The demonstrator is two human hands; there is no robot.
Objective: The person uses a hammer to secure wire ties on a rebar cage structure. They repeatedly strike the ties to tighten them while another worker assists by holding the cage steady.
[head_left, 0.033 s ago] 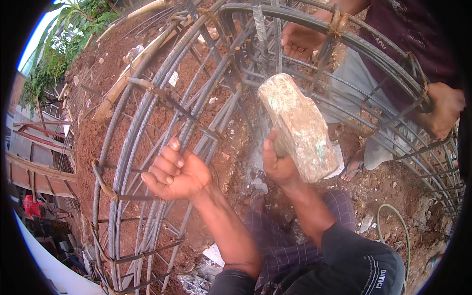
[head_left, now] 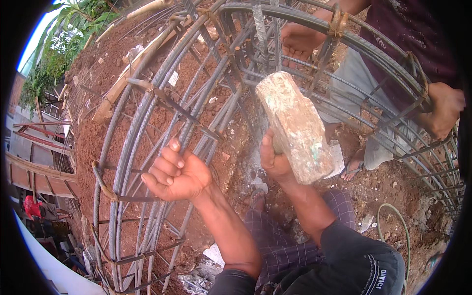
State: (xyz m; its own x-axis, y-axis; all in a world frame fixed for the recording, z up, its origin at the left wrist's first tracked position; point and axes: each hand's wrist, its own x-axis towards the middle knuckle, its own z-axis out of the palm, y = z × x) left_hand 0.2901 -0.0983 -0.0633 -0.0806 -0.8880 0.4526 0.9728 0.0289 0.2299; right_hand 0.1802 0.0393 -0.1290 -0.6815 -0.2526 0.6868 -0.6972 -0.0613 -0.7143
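My right hand (head_left: 278, 160) is closed at the underside of a rough, pale brown block (head_left: 295, 125), long and chipped, with greenish stains near its lower end. The block tilts in front of the rebar cage, and part of my grip is hidden behind it. My left hand (head_left: 179, 174) is turned palm up with its fingers curled in, against the left side of the rebar cage (head_left: 132, 132). Bars run behind that hand; whether its fingers hold anything cannot be made out.
Across the cage at upper right stands another person, one hand (head_left: 442, 110) on the bars and another hand (head_left: 300, 42) behind them. Reddish soil (head_left: 110, 142) slopes up at left. A pale hose (head_left: 393, 209) curves over the ground at right, and white rubble (head_left: 214, 254) lies near my legs.
The block and my right hand have shifted slightly to the left. My left hand has stayed in place.
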